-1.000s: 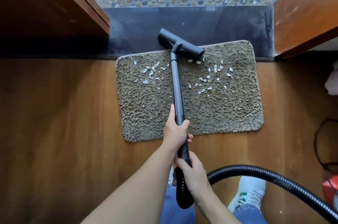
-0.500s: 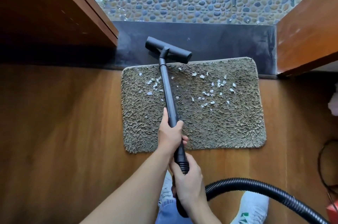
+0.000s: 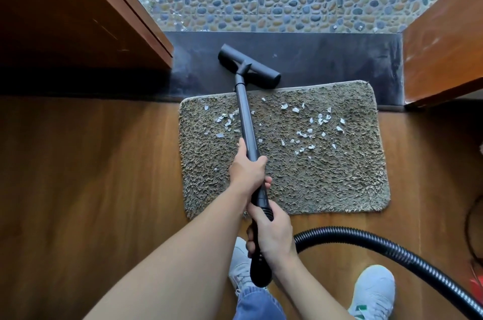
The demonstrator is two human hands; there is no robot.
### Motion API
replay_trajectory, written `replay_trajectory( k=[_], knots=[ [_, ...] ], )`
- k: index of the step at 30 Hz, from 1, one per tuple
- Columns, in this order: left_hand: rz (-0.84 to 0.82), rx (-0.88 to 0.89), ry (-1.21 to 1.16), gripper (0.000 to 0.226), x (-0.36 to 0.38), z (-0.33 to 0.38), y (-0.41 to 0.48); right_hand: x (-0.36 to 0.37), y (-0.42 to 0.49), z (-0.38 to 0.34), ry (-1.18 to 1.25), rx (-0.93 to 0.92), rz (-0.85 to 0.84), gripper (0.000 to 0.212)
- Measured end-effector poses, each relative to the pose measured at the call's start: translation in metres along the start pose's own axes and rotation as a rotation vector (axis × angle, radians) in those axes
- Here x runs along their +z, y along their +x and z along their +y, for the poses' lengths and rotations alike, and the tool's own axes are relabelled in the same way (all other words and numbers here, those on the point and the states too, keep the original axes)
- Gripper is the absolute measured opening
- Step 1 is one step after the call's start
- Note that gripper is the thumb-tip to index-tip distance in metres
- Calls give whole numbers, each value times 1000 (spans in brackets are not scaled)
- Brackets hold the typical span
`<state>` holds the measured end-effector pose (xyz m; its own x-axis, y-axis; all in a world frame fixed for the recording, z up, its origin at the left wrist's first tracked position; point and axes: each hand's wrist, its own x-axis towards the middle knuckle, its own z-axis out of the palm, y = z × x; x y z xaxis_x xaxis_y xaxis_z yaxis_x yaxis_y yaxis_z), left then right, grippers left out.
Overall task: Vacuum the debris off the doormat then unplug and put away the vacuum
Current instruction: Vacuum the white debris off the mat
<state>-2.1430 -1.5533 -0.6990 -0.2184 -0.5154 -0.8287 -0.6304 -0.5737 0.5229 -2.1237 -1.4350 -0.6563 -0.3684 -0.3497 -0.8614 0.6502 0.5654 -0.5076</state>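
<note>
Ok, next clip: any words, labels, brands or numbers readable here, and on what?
No readable text anywhere in this frame.
Green marking on the white right sneaker: too small and cut off to read.
Black plastic vacuum wand, black ribbed hose, shaggy brown doormat: no labels visible.

Views: one, a wide-angle camera worn on the head.
Facing: forward and steeply down at the wooden floor.
Centre: doormat, seen from standing height.
Nearest: left hand and right hand on the vacuum wand, lower centre; shoes at the bottom edge.
</note>
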Motion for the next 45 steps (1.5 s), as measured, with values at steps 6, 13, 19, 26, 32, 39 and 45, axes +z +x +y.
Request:
replay_trajectory(
  k=[6, 13, 19, 26, 32, 39, 45],
  knots=[
    [51, -51, -47, 82, 10, -33, -50, -35, -47, 25, -134, -18, -75, 19],
    [126, -91, -151, 83, 8, -93, -107, -59, -92, 73, -215, 50, -175, 9],
    [203, -109, -180, 84, -7, -128, -113, -50, -99, 98, -279, 84, -205, 7],
    [110, -118, -98, 86, -33, -139, -90, -7, -78, 101, -521, 58, -109, 5],
    [-27, -131, -202, 83, -54, -132, -63, 5, -77, 106, -580, -40, 17, 18],
    [23, -89, -190, 83, -42, -140, -65, -5, -73, 117, -571, -92, 44, 21],
    [80, -95, -173, 80, -21, -160, -84, -29, -85, 133, -555, -52, 9, 24]
  ],
)
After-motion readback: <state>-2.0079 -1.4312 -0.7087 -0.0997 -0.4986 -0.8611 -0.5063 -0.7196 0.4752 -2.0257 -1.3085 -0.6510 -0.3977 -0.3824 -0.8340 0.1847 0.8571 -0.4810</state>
